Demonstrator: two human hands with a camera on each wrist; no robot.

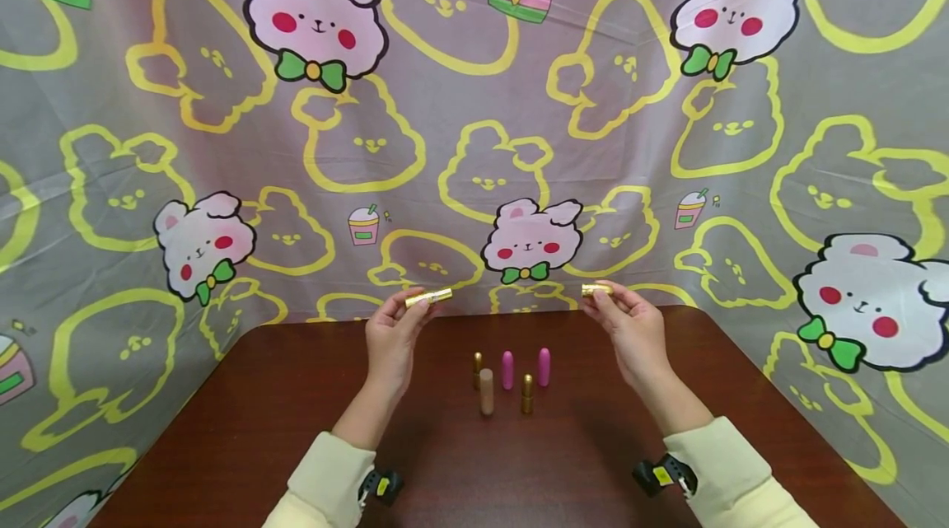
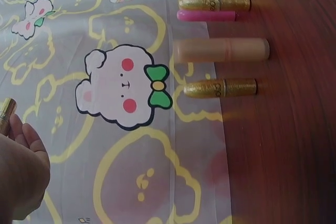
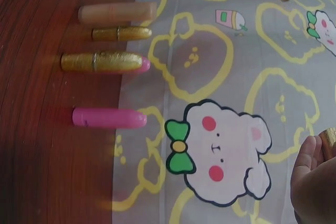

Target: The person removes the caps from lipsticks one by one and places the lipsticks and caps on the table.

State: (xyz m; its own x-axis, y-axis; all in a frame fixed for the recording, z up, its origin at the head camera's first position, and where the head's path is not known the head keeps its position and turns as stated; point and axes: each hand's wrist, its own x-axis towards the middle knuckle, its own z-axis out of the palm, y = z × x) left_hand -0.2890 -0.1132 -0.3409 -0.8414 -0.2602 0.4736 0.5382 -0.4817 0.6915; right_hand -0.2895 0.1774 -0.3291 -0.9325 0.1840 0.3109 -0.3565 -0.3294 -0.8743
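Up over the table's far side, my left hand (image 1: 391, 343) pinches a shiny gold lipstick tube (image 1: 439, 296), its free end turned toward the right. Opposite it, my right hand (image 1: 639, 338) holds another gold tube piece (image 1: 591, 290) between thumb and fingers, pointing left; the fingers hide its far end. A wide gap separates the two. Below and between the hands stand two bullet-shaped gold tubes (image 1: 527, 396), a beige tube (image 1: 486, 394) and two pink tubes (image 1: 507, 371), all upright. In the left wrist view the left hand (image 2: 23, 174) shows only partly.
The dark brown tabletop (image 1: 245, 429) has rounded far corners. Close behind its far edge hangs a grey curtain (image 1: 460, 100) printed with white bunny faces and yellow outlines. A black strap with a small device (image 1: 381, 485) is on the left wrist, and a similar device (image 1: 656, 474) is on the right.
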